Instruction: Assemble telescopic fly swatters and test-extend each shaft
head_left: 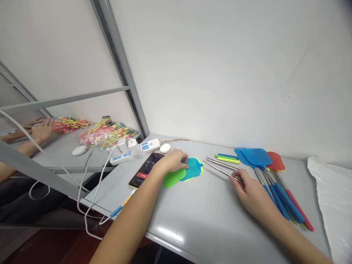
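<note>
My left hand [176, 161] has its fingers curled over the left edge of a blue fly swatter head [194, 168], gripping it. Beneath and beside it lie a green fly swatter head [173, 179] and a yellow-green one, of which only the rim shows. My right hand [246, 185] is closed round the lower end of a thin metal rod [218, 169]. The rod points left, its tip close to the neck of the blue head; whether they touch I cannot tell. Behind it lie more metal rods [224, 164] and several blue and yellow-green handle sleeves [228, 159].
Assembled fly swatters [257, 157], blue and red, are piled at the right beside white plastic sheeting [331, 205]. A phone [147, 170], power strips [150, 145] and cables sit left. Beyond the metal frame [123, 66], another person's hands [42, 130] are near colourful bundles [68, 124].
</note>
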Demonstrator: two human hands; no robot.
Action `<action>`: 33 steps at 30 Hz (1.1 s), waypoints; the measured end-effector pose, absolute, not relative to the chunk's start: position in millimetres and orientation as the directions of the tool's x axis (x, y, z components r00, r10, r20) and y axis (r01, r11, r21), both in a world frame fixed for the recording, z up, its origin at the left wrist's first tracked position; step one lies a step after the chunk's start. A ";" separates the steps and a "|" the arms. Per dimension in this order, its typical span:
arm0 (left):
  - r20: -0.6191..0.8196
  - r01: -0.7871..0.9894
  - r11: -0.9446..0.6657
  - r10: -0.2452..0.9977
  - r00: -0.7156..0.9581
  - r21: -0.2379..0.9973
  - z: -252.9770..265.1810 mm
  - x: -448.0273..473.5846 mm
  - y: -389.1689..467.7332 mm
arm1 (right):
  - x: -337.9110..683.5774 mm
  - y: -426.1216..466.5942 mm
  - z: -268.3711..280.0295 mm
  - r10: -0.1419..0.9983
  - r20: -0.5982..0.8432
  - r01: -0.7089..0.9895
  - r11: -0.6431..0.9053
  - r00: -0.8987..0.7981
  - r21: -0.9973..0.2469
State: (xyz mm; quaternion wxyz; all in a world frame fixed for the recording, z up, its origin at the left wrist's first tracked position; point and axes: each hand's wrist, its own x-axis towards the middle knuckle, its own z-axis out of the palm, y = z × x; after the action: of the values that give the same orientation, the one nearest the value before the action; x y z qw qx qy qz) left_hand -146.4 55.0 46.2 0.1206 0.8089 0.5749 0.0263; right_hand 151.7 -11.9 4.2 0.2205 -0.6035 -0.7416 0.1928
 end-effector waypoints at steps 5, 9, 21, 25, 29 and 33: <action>-0.027 0.898 -0.370 0.922 0.387 0.237 53.0 -139.1 50.4 | 152.2 -10.9 6.2 0.981 0.112 0.801 0.196 -0.161 -0.566; 0.041 0.815 -0.492 0.862 0.505 0.307 68.6 -122.0 33.8 | 154.7 -11.0 12.9 0.985 0.121 0.781 0.171 -0.123 -0.600; 0.023 0.553 -0.682 0.640 0.768 0.479 51.1 -73.3 8.8 | 159.8 -6.7 17.9 0.974 0.220 0.786 0.174 -0.049 -0.594; -0.137 0.583 -0.632 0.610 0.781 0.511 50.4 -91.0 11.6 | 158.6 -7.4 18.0 0.977 0.207 0.780 0.173 -0.056 -0.602; -0.138 0.581 -0.658 0.597 0.790 0.480 40.3 -78.0 6.8 | 159.9 -5.8 18.0 0.977 0.207 0.782 0.161 -0.043 -0.602; -0.033 0.483 -0.754 0.525 0.850 0.445 29.4 -44.8 2.6 | 164.5 -1.7 18.3 0.969 0.247 0.754 0.176 -0.018 -0.633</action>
State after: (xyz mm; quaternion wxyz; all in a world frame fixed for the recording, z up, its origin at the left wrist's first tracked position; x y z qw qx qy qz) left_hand -44.8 2.6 29.4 0.2245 0.9353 0.2695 0.0471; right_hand 164.5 -1.7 18.3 0.3257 -0.6205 -0.6940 0.1649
